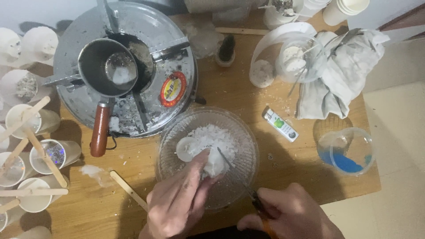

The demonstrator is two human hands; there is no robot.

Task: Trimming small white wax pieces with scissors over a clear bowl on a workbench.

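Observation:
A clear glass bowl stands on the wooden table near me, with white waxy flakes and a white lump inside. My left hand reaches over the bowl's near rim and pinches that white lump between thumb and fingers. My right hand grips the dark handle of a thin metal blade. The blade slants up into the bowl and its tip touches the lump.
A round metal burner plate carries a small pot with a red-brown handle. Paper cups with wooden sticks line the left edge. A lighter, a grey cloth, and a cup holding blue matter lie to the right.

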